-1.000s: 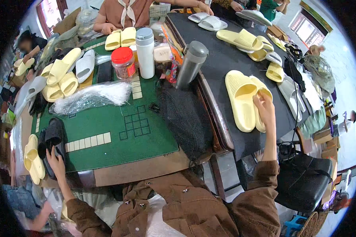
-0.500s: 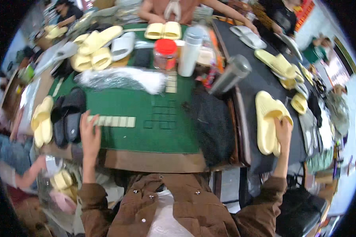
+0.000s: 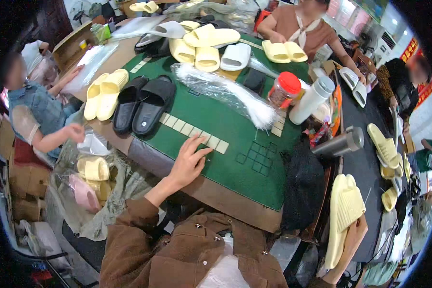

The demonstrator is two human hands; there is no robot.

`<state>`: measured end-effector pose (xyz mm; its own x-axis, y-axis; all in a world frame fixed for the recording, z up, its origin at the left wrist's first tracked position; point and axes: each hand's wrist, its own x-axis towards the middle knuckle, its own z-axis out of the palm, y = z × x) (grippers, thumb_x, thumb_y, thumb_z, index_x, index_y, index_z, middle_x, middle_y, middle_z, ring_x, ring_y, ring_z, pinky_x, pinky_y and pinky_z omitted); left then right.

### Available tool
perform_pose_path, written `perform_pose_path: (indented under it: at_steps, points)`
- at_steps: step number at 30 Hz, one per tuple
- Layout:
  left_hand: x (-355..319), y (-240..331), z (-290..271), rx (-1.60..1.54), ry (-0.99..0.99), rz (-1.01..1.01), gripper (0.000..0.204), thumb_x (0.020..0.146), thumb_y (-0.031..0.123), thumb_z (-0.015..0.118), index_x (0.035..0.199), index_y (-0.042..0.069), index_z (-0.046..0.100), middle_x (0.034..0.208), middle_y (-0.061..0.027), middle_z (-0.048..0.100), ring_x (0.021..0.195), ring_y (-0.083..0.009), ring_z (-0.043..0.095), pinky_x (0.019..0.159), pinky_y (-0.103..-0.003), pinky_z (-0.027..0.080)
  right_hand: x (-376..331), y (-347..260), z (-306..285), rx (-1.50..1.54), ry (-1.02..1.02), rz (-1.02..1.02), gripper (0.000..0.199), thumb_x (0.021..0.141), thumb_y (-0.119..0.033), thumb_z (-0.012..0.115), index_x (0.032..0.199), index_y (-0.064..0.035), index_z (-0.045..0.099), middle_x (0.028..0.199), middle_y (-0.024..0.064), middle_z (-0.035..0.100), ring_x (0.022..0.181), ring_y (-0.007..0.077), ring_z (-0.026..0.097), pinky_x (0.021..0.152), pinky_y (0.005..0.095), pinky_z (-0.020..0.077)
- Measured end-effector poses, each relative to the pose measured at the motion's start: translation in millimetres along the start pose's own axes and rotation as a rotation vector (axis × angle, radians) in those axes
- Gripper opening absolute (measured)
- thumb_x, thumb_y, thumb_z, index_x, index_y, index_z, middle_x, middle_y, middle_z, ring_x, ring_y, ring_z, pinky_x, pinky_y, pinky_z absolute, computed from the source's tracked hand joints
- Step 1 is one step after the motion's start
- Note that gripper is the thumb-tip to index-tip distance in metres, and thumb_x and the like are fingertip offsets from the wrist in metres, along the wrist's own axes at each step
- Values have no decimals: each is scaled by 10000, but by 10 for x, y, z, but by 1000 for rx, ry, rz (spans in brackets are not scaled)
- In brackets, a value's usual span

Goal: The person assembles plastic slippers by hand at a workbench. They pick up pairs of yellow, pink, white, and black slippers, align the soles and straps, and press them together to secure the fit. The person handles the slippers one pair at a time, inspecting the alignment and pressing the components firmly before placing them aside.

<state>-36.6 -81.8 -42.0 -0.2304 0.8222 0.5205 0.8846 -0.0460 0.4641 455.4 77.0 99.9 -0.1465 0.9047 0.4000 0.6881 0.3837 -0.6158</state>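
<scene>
My left hand (image 3: 189,161) lies flat, fingers spread, on the green table top (image 3: 235,129), its fingertips touching a row of pale tiles (image 3: 194,132). A pair of black slippers (image 3: 144,103) sits just beyond that row to the left. My right hand (image 3: 353,235) is low at the right, under a pair of pale yellow slippers (image 3: 343,211) that it holds against the dark table (image 3: 365,163); the fingers are mostly hidden by the slippers.
A clear plastic bag bundle (image 3: 225,89), a red-lidded jar (image 3: 283,89), a white bottle (image 3: 312,98) and a steel flask (image 3: 338,143) stand on the tables. More yellow and white slippers (image 3: 209,45) lie at the far side. Other people sit at left and far side.
The view has swung left. My left hand has moved from the black slippers at the table's left edge onto the row of tiles. My right hand keeps the yellow slippers.
</scene>
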Motion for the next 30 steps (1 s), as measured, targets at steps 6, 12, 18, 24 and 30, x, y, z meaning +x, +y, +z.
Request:
perform_pose_path:
  at_steps: [6,12,18,24,30]
  points:
    - [-16,-73,17,-71,40,11,354,815,-32,596,1155,67,604,1360,-159,477,1332,-402,382,1082,-505,338,50,-926,434,379,-196,58,301,829,-116,654,1050,87,645,911,101,699,839,115,633,742,269,503]
    - [-10,-74,36,-71,51,23,397,787,-48,595,1163,79,610,1352,-167,489,1322,-396,403,1081,-495,352,181,-1492,900,381,-647,27,216,837,-116,628,943,71,643,824,54,690,765,85,599,681,273,490]
    - [-9,-88,49,-82,59,32,423,773,-57,586,1173,80,608,1351,-164,493,1327,-389,403,1083,-486,355,151,-1507,1508,590,-854,211,180,921,-96,572,1009,33,661,738,2,632,634,35,503,560,217,394]
    - [-1,-58,30,-90,58,28,392,792,-40,600,1173,54,590,1339,-172,491,1300,-398,423,1068,-490,365,130,-1535,1747,658,-1039,387,225,942,-142,512,1062,2,637,775,35,654,479,27,322,442,198,252]
    - [17,-41,8,-158,99,-68,387,819,-39,577,1203,-3,549,1326,-186,496,1270,-381,450,1064,-448,375,36,-1698,1718,781,-1268,410,509,966,-103,493,1431,34,337,1279,161,575,603,35,332,520,153,317]
